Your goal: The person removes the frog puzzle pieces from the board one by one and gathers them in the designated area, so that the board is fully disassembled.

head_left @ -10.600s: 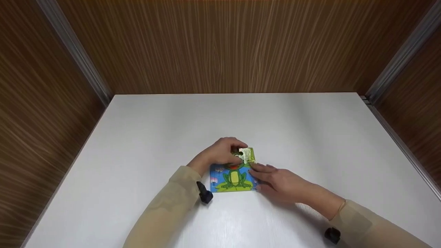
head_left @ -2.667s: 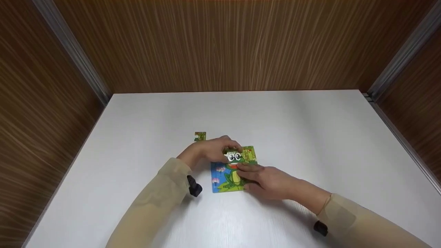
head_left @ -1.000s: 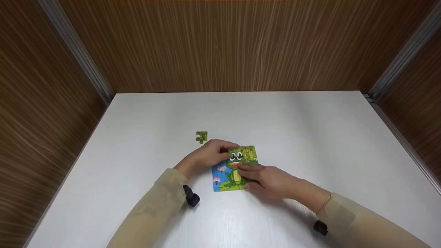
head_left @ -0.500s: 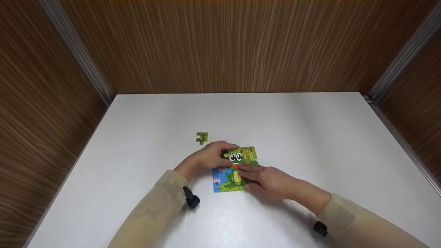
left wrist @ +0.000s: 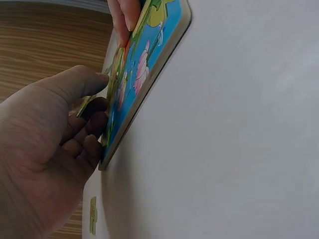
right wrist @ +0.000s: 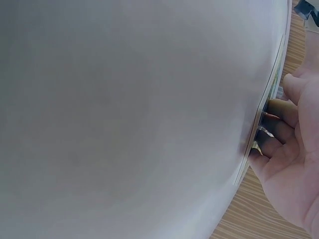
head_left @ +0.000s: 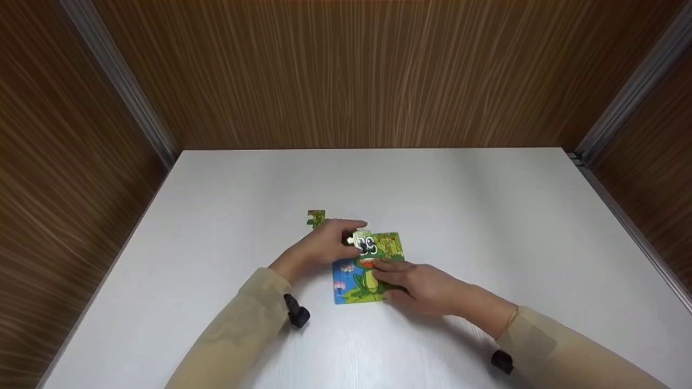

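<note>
A square frog jigsaw puzzle [head_left: 346,283] lies on the white table, blue and green with pink flowers. Over its upper part, my left hand [head_left: 323,243] pinches the jigsaw piece [head_left: 363,240] with the frog's eyes, which is tilted up and catches glare. The left wrist view has that left hand [left wrist: 55,119] at the board's edge, thumb above and fingers curled below. My right hand [head_left: 424,283] rests with extended fingers on the frog's middle and the board's right side. In the right wrist view, the right fingers [right wrist: 276,130] reach over the board.
One loose green jigsaw piece [head_left: 316,216] lies on the table beyond my left hand, partly hidden by it. The white table [head_left: 486,216] is bordered by wood-grain panels [head_left: 346,75] at the back and both sides.
My left hand has lifted and tilted the eyes piece, which lay flatter half a second ago. Since the oldest frame, a loose green piece has appeared at upper left. The right hand stays put lately.
</note>
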The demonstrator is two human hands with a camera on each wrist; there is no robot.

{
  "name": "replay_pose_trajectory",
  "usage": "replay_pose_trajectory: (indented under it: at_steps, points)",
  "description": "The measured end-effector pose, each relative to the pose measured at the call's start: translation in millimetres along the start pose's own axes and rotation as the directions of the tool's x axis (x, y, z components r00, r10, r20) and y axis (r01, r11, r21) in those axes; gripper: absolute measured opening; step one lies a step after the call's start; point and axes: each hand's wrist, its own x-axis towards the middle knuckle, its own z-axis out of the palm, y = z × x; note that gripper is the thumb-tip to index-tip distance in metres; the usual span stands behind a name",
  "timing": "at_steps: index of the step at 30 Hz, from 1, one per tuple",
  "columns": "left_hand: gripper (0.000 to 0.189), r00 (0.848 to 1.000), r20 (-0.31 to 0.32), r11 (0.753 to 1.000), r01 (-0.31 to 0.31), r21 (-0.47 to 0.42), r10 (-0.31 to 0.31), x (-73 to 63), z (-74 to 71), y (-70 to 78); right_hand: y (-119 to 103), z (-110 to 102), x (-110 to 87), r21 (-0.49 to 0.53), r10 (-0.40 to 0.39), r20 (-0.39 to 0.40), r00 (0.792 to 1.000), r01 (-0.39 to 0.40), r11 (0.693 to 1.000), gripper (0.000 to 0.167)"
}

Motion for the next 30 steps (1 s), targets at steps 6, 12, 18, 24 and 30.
replay_pose_trajectory:
  at_steps: [6,12,18,24,30]
  points:
    - [0.047,0.998,-0.029,0.995,0.051,-0.083,-0.053,-2.6,-7.2,-0.5,-0.5,0.8,-0.6,0.003,0.005,0.001,1.0,-0.005,1.0,0.05]
    - [0.043,0.995,-0.095,0.998,0.026,-0.056,-0.031,-4.7,-17.5,-4.9,-0.1,0.6,-1.0,0.002,0.02,0.006,1.0,-0.02,1.0,0.05]
    - [0.045,0.983,-0.166,0.997,0.069,-0.024,-0.072,-11.6,-32.9,-6.9,-1.3,-0.8,-0.5,-0.006,0.028,0.01,1.0,-0.028,1.0,0.051]
    - [0.045,0.973,-0.208,0.995,0.091,-0.048,-0.099,-18.7,-48.8,-11.7,-2.7,-1.5,-0.9,-0.011,0.027,0.005,1.0,-0.027,1.0,0.05]
    - [0.046,0.965,-0.241,0.995,0.097,-0.035,-0.103,-26.9,-65.9,-19.6,-2.1,-1.5,-1.7,-0.013,0.041,0.013,0.999,-0.04,0.999,0.051]
